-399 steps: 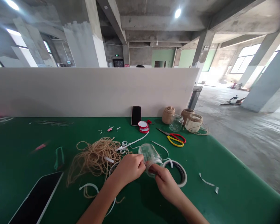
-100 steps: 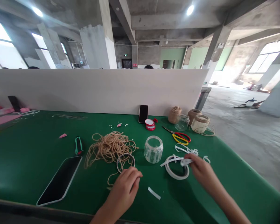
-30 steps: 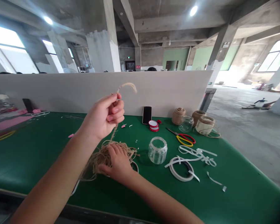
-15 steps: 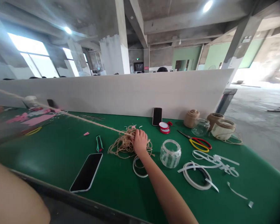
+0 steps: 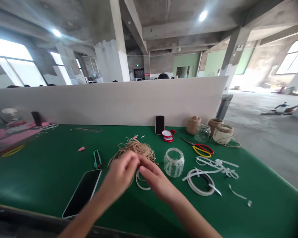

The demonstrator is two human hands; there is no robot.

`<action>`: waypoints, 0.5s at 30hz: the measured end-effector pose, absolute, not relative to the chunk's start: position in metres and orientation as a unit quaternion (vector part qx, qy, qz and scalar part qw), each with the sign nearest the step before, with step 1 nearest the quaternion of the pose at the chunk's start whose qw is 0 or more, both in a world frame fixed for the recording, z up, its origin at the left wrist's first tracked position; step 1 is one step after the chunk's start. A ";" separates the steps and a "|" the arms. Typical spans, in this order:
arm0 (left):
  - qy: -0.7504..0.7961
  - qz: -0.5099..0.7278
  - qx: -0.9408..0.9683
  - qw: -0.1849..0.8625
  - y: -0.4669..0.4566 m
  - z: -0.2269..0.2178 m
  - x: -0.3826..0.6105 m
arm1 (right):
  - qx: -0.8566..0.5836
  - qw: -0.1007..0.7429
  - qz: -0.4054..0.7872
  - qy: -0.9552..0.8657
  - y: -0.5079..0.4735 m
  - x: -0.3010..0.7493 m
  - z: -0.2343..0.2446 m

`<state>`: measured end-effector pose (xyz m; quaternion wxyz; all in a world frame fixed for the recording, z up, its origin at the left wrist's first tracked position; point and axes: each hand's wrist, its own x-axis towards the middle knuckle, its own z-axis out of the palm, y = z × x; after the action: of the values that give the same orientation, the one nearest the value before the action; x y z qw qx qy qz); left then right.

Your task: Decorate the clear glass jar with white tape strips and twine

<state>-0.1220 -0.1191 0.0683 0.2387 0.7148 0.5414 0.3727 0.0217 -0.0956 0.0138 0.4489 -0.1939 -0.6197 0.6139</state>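
Observation:
My left hand (image 5: pixel 121 169) and my right hand (image 5: pixel 157 180) meet fingertip to fingertip just in front of the loose pile of jute twine (image 5: pixel 140 148). Both are closed in a pinch; a strand of twine shows below my left hand, though the bit between the fingertips is too small and blurred to see well. Partly hidden behind the hands, a white ring (image 5: pixel 142 187) lies on the table. To the right stands a clear glass jar (image 5: pixel 174 162) with strips of white tape on its side.
On the green table (image 5: pixel 149 218) lie a large phone (image 5: pixel 82 193), a teal cutter (image 5: pixel 97 158), scissors (image 5: pixel 202 149) and a tape roll (image 5: pixel 201 192) with loose strips. Twine-wrapped jars (image 5: pixel 193 125) stand at the back right, before a white partition (image 5: pixel 109 104).
My left hand has come from the far left to meet my right hand, and the stretched twine is no longer taut. My right hand has drawn back off the pile. The view has turned right.

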 end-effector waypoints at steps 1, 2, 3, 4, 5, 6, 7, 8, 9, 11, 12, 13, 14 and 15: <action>0.528 0.350 0.733 0.247 -0.128 0.049 -0.106 | -0.208 0.476 0.638 -0.568 -0.109 0.031 0.010; 0.515 0.334 0.747 0.256 -0.137 0.031 -0.091 | -0.229 0.496 0.654 -0.524 -0.121 0.040 0.005; 0.504 0.319 0.757 0.266 -0.146 0.017 -0.079 | -0.246 0.506 0.661 -0.496 -0.132 0.047 -0.003; 0.493 0.300 0.769 0.276 -0.153 0.006 -0.068 | -0.263 0.511 0.666 -0.475 -0.141 0.055 -0.010; 0.477 0.277 0.785 0.284 -0.158 -0.003 -0.060 | -0.277 0.516 0.674 -0.451 -0.149 0.063 -0.018; 0.460 0.253 0.798 0.295 -0.162 -0.009 -0.052 | -0.287 0.521 0.687 -0.418 -0.155 0.071 -0.025; 0.445 0.232 0.810 0.305 -0.164 -0.014 -0.046 | -0.289 0.513 0.704 -0.397 -0.160 0.080 -0.032; 0.426 0.211 0.823 0.311 -0.165 -0.017 -0.041 | -0.300 0.517 0.704 -0.384 -0.164 0.091 -0.037; 0.410 0.192 0.835 0.313 -0.164 -0.018 -0.035 | -0.314 0.532 0.690 -0.378 -0.168 0.102 -0.042; 0.396 0.168 0.854 0.291 -0.160 -0.017 -0.023 | -0.346 0.597 0.639 -0.339 -0.174 0.127 -0.051; 0.401 0.166 0.860 0.268 -0.155 -0.015 -0.014 | -0.358 0.627 0.619 -0.308 -0.177 0.138 -0.056; 0.414 0.172 0.862 0.237 -0.149 -0.011 -0.003 | -0.366 0.638 0.614 -0.286 -0.180 0.149 -0.061; 0.430 0.184 0.861 0.202 -0.140 -0.007 0.010 | -0.381 0.630 0.620 -0.271 -0.183 0.157 -0.067; 0.437 0.190 0.863 0.168 -0.129 -0.003 0.026 | -0.400 0.615 0.625 -0.267 -0.186 0.163 -0.072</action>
<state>0.0259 -0.1292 -0.0033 0.1676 0.8630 0.4372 0.1899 0.1626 -0.1860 -0.0725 0.6146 -0.4000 -0.2669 0.6253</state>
